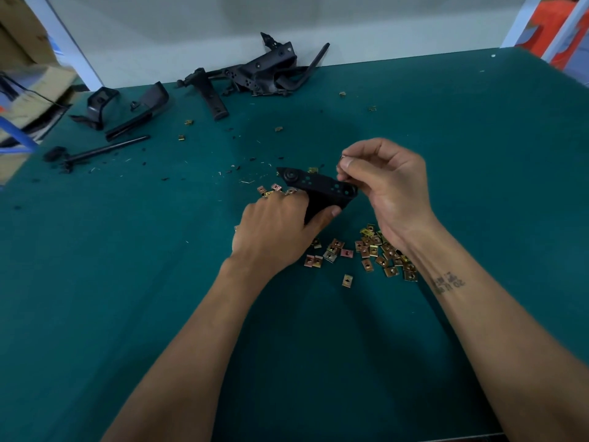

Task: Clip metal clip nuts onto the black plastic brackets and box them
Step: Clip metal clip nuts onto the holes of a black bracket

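My left hand [277,231] grips a black plastic bracket [318,186] by its lower leg, holding it just above the green table. The bracket's flat top has several holes and a round boss at its left end. My right hand [385,183] hovers at the bracket's right end, fingertips pinched together on something small that I can barely see, probably a clip nut. A pile of brass-coloured metal clip nuts [376,250] lies on the table under my right wrist. A few more clip nuts [274,189] lie beyond my left knuckles.
More black plastic brackets [255,74] are heaped against the back wall, with other black parts [127,110] and a rod [98,151] at the far left. Stray clip nuts and black plastic chips dot the green table [478,154]. Cardboard boxes [35,87] stand off the left edge.
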Available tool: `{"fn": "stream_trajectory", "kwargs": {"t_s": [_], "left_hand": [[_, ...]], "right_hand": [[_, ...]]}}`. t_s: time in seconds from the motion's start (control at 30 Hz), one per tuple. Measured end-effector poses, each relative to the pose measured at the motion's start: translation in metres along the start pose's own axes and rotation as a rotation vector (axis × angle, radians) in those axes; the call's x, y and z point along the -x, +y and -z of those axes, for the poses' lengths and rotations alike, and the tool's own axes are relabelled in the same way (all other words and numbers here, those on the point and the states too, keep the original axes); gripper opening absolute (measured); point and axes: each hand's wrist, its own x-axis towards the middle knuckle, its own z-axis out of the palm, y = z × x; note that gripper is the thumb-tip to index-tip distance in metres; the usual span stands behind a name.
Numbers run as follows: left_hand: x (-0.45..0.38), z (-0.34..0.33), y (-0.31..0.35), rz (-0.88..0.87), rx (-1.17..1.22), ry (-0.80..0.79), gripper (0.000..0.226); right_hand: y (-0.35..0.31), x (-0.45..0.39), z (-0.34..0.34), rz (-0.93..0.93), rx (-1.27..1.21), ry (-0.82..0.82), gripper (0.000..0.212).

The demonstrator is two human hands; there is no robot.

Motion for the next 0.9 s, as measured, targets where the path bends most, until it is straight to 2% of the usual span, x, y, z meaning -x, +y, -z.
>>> {"fn": "stream_trajectory", "kwargs": {"t_s": [0.33,0.53,0.67,0.9], "left_hand": [[0.0009,-0.0008,0.0008,-0.007,-0.015,0.002,0.057],[0.0017,0.0015,0.0017,-0.009,0.014,0.021,0.055],[0.0016,0.0018,0.0011,0.001,0.01,0.031,0.056],[0.001,-0.0006,-0.0002,-0.003,0.011,0.032,0.055]], "right_hand": [[0.0081,-0.002,0.0006,-0.005,0.166,-0.006,0.013],[0.0077,-0.0014,0.0004,-0.05,0.092,0.014,0.008],[0.0056,-0.0016,0.0008,-0.082,0.042,0.03,0.015],[0.0043,-0.0023,0.0028,-0.09,0.099,-0.018,0.016]]}}
